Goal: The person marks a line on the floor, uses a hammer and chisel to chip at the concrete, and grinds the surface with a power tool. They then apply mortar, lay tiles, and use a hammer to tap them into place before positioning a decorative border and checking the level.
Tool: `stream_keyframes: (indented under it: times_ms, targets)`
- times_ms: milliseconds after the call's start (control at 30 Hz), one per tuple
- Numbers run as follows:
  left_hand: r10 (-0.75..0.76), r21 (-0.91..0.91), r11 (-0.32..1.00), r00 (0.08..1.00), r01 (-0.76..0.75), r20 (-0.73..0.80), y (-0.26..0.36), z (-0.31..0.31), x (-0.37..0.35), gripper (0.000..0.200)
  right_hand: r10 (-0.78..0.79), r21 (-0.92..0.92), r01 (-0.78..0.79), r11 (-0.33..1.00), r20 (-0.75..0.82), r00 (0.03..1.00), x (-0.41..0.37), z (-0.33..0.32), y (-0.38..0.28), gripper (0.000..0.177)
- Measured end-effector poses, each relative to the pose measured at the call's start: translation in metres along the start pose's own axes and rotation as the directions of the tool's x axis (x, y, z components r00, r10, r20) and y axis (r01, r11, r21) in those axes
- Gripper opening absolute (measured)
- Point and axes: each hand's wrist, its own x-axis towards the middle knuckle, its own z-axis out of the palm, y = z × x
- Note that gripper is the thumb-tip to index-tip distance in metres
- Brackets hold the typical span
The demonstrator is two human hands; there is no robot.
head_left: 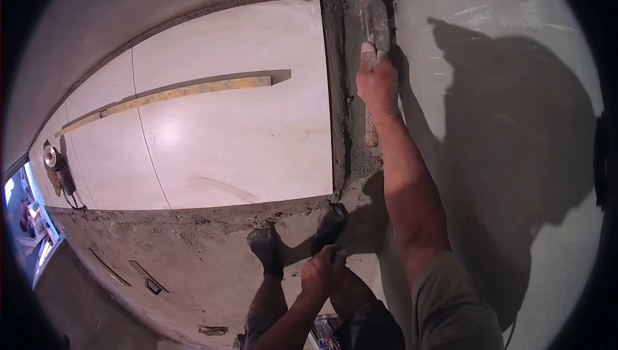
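My right hand [376, 80] is wrapped round the shaft of a hammer [370, 134], its patterned grip sticking out below the fist. The mortar-caked head points to the far wall. Under it runs a strip of rough grey mortar [341, 92] between the white tiles [238, 138] and the right wall. Beside the shaft shows a flat grey piece [384, 25], partly hidden by the hand. My left hand [322, 273] is closed in front of my knees, above the mortar-smeared floor; I cannot make out what its fingers hold.
A long yellow straightedge [193, 88] lies across the tiles. An angle grinder [56, 163] with a cord rests at their far left end. My dark-covered feet [265, 247] stand by the near tile edge. A metal tool [151, 282] lies on the floor at left. Walls close in at right and back.
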Motion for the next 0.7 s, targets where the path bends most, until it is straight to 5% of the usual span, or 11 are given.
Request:
stream_keyframes:
  times_ms: [67,133,333,567,633,700]
  targets:
    - [-0.027,0.031,0.999,0.999,0.027,0.023,-0.005,0.005,-0.001,0.032,-0.008,0.023,0.009,1.000,-0.036,0.999,-0.004,-0.004,0.000,0.041]
    - [-0.057,0.065,0.996,0.998,0.054,0.038,-0.002,0.004,0.000,0.034,0.067,0.291,-0.068,0.954,0.013,0.998,-0.008,-0.005,0.000,0.052]
    - [-0.076,0.083,0.994,0.995,0.071,0.058,0.005,-0.005,0.002,0.033,-0.064,0.171,0.072,0.983,-0.054,0.997,-0.011,0.000,-0.001,0.049]
    - [-0.039,0.032,0.999,0.998,0.037,0.044,0.002,-0.009,0.005,0.032,-0.149,0.235,0.186,0.954,-0.167,0.975,-0.010,0.021,0.011,0.047]
    - [-0.025,0.024,0.999,0.999,0.023,0.043,0.003,-0.008,0.004,0.031,0.169,-0.139,-0.149,0.979,0.148,0.974,0.007,0.018,-0.002,0.047]
    - [-0.038,0.061,0.998,0.999,0.036,0.035,0.008,-0.009,0.005,0.032,0.167,-0.116,-0.148,0.982,0.180,0.969,0.004,0.009,-0.006,0.048]
